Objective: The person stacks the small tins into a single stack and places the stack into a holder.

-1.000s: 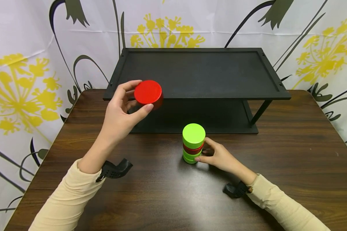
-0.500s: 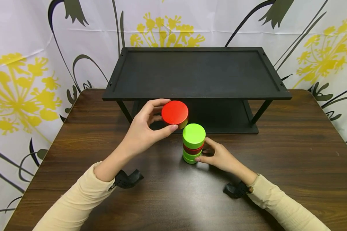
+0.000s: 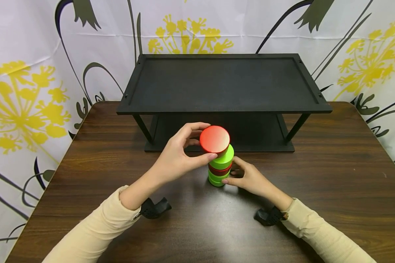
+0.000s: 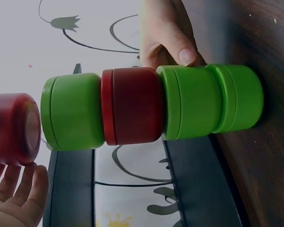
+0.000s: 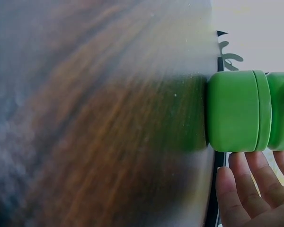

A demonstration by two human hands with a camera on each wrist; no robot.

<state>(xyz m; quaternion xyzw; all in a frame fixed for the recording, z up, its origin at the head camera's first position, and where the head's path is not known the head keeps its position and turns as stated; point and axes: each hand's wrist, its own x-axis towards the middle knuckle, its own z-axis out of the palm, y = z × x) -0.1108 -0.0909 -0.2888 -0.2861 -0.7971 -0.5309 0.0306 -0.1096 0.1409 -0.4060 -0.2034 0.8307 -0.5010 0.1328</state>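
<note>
My left hand (image 3: 176, 157) holds a round red lidded jar (image 3: 214, 139) by its sides, thumb in front and fingers behind. Below it stands an upright stack. From the top come a green jar (image 4: 75, 111), a darker red jar (image 4: 135, 106), a second green jar (image 4: 189, 101) and a bottom green jar (image 4: 241, 97) on the table. A narrow gap separates the held jar from the stack's top in the left wrist view. Low on the stack, my right hand (image 3: 250, 179) grips the green jars from the right, its thumb on the second one up.
Behind the stack is a black two-tier shelf (image 3: 220, 84) with slanted legs. Both stand on a dark brown wooden table (image 3: 342, 175). A white cloth with yellow and grey flowers (image 3: 191, 33) hangs behind.
My left hand has carried the red jar rightward and down, from in front of the shelf's left part to just over the stack. The right hand and the stack have stayed put.
</note>
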